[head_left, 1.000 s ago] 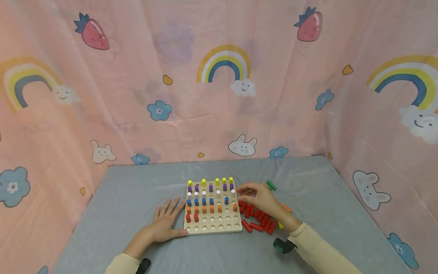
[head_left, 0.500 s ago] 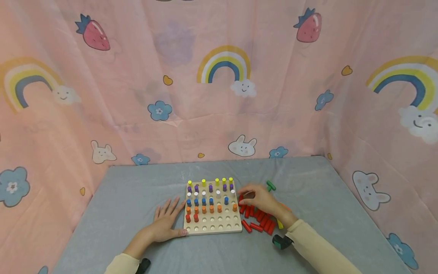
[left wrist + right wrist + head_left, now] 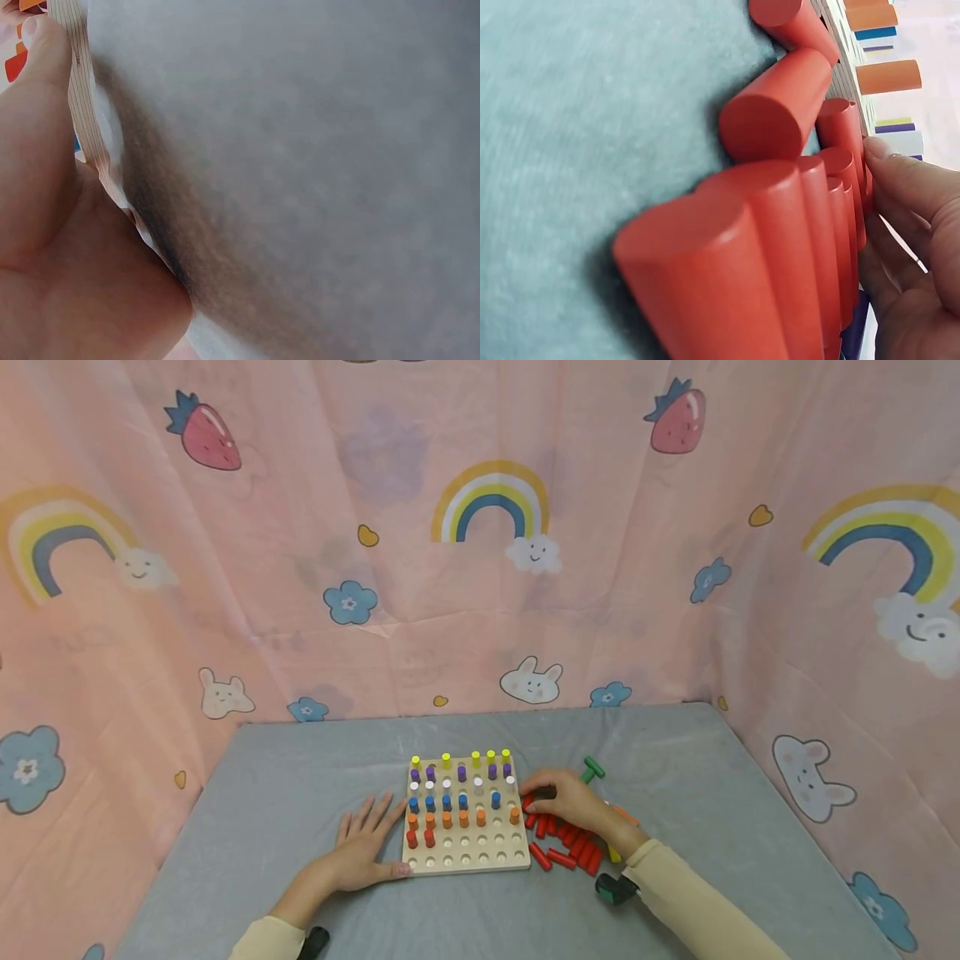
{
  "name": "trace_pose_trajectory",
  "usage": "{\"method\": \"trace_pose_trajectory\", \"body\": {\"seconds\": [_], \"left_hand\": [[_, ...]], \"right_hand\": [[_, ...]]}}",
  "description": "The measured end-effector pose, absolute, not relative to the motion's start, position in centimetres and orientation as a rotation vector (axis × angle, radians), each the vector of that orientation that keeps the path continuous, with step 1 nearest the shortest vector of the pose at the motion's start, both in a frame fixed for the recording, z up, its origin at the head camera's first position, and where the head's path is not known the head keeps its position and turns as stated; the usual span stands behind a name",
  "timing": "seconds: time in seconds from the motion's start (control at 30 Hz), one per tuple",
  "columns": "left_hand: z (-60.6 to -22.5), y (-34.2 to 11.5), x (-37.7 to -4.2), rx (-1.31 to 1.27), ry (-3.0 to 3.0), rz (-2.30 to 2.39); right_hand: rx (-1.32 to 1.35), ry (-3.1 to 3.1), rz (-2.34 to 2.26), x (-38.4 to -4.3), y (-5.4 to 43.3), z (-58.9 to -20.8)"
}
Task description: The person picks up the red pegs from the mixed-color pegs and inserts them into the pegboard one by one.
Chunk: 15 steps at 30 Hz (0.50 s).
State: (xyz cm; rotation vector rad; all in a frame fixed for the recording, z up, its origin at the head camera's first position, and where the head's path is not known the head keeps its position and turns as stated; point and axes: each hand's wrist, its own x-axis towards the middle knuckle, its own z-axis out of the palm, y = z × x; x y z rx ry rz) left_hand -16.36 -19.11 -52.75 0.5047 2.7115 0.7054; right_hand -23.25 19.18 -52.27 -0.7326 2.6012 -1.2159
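Note:
A wooden pegboard (image 3: pixel 480 858) lies on the table with rows of yellow, purple, white, blue, orange and red pegs upright in its holes. My left hand (image 3: pixel 360 853) rests with spread fingers beside its left edge, the thumb touching the near left corner. In the left wrist view the thumb (image 3: pixel 46 52) lies along the board's side. At the board's right edge my right hand (image 3: pixel 567 799) reaches into a pile of loose red pegs (image 3: pixel 577 839). Its thumb and fingers pinch a red peg (image 3: pixel 868 191) close to the board; the fingertips are partly hidden.
Green pegs (image 3: pixel 594 767) lie behind the right hand. An orange peg (image 3: pixel 626 815) and a yellow peg (image 3: pixel 614 853) lie partly covered by the right forearm. Grey cloth covers the table (image 3: pixel 300 760), and a printed pink curtain (image 3: pixel 420 652) hangs behind it.
My right hand has lowered slightly into the red pegs, and its thumb and fingers have closed in on one beside the board. The left hand and the board have stayed in place.

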Motion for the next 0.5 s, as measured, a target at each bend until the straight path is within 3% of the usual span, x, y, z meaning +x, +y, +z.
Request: {"method": "trace_pose_trajectory", "body": {"seconds": [0.5], "left_hand": [[-53.9,-19.2,-16.7,0.469,2.75,0.658]], "right_hand": [[-0.724,2.645,-1.145,-23.5,19.7,-52.1]]}}
